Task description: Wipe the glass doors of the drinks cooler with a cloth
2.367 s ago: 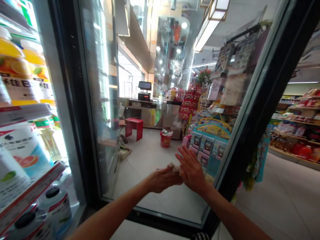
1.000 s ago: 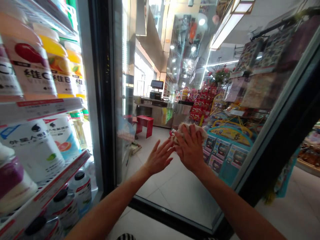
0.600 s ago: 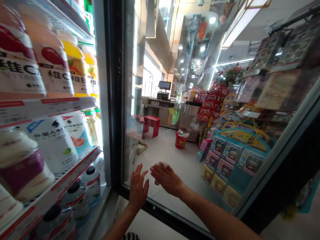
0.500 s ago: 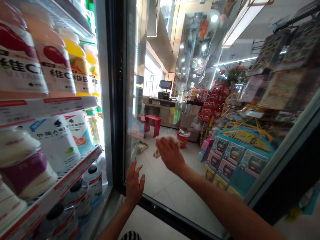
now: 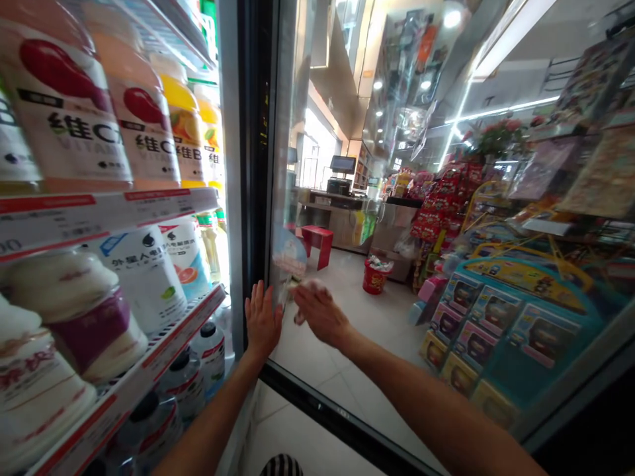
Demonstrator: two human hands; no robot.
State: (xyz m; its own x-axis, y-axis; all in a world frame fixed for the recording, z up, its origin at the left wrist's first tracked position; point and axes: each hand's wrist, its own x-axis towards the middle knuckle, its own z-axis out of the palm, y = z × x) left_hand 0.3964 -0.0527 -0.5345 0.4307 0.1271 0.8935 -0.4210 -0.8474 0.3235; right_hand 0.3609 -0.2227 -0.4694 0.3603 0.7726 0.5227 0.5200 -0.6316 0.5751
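Observation:
A glass door (image 5: 337, 370) with a dark frame (image 5: 254, 198) stands open in front of me. My right hand (image 5: 322, 320) presses a light, patterned cloth (image 5: 317, 286) against the pane, low and near its left side. Most of the cloth lies hidden beneath the fingers. My left hand (image 5: 262, 317) rests flat with spread fingers where the left side of the frame meets the glass, and holds nothing. The two hands are close together but apart.
On the left, lit fridge shelves (image 5: 183, 198) carry juice bottles (image 5: 84, 125) and other drinks. Through the glass I see a red stool (image 5: 317, 244), a red bucket (image 5: 376, 277), a counter (image 5: 337, 201) and boxed toys (image 5: 496, 311).
My right hand has moved left across the glass with the cloth, closer to my left hand. The left hand now lies flat at the frame, and the view has swung slightly left.

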